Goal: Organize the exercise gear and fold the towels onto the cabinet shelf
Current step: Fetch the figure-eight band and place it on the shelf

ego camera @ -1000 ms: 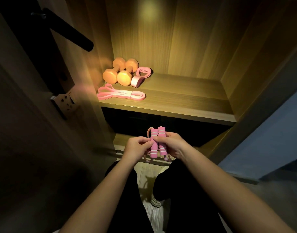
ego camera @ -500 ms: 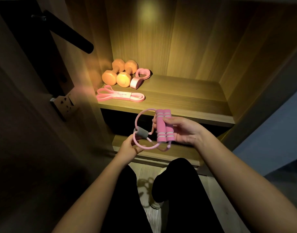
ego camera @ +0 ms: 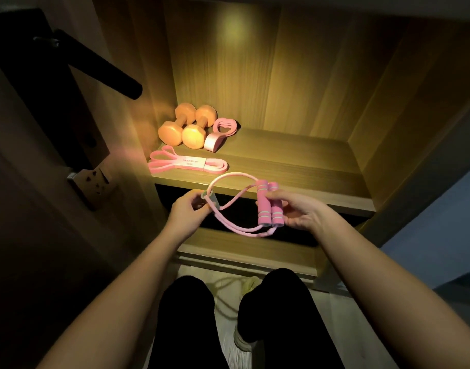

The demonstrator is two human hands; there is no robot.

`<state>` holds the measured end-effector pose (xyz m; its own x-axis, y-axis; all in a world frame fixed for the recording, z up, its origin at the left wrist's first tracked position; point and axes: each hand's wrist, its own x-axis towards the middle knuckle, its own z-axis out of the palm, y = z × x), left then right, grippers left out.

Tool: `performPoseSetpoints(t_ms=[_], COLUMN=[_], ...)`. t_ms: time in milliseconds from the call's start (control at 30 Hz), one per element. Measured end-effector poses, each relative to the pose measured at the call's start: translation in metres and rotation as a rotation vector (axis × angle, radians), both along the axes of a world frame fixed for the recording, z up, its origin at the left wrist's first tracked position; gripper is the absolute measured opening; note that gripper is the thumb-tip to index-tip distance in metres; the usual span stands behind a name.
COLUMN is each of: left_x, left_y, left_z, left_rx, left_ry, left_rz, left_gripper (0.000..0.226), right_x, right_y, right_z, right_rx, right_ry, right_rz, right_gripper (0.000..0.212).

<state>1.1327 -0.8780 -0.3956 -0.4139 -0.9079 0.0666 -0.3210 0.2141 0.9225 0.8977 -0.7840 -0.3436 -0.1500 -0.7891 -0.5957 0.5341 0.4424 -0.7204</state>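
Observation:
A pink figure-eight resistance band (ego camera: 236, 206) with two foam handles hangs in front of the cabinet shelf (ego camera: 295, 182). My right hand (ego camera: 297, 211) grips both handles together, held upright. My left hand (ego camera: 191, 211) pinches the grey centre clip of the band, so its two loops spread between my hands just below the shelf's front edge. On the shelf's left part lie two orange dumbbells (ego camera: 187, 126), a pink heart-shaped gripper (ego camera: 220, 133) and a flat pink loop band (ego camera: 188, 163). No towels are in view.
A dark door with a black lever handle (ego camera: 100, 67) and its latch plate (ego camera: 92, 182) stands close on the left. A lower shelf (ego camera: 244, 249) sits under the lit one. My legs and a shoe (ego camera: 244, 339) are below.
Both hands have risen from the lower shelf toward the upper shelf's edge. They have drawn apart, the left going left with the clip, so the band's loops have opened out.

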Motion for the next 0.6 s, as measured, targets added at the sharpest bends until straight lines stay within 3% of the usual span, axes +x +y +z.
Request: performPoseSetpoints(t_ms=[67, 200, 333, 600], left_x=[0.000, -0.004, -0.008, -0.012], left_y=[-0.023, -0.076, -0.127, -0.197], left_z=[0.008, 0.026, 0.035, 0.043], left_rx=[-0.047, -0.178, -0.265, -0.277], left_ry=[-0.094, -0.185, -0.335, -0.541], left_rz=[0.033, 0.177, 0.269, 0.392], left_gripper=[0.014, 0.009, 0.020, 0.019], right_x=[0.004, 0.016, 0.027, 0.034], right_y=[-0.028, -0.093, -0.157, -0.257], right_z=[-0.001, -0.001, -0.004, -0.026], right_rx=[0.012, -0.035, -0.106, 0.055], right_ry=[0.065, 0.126, 0.140, 0.235], right_rz=[-0.015, -0.051, -0.066, 0.089], right_gripper=[0.044, 0.013, 0.030, 0.040])
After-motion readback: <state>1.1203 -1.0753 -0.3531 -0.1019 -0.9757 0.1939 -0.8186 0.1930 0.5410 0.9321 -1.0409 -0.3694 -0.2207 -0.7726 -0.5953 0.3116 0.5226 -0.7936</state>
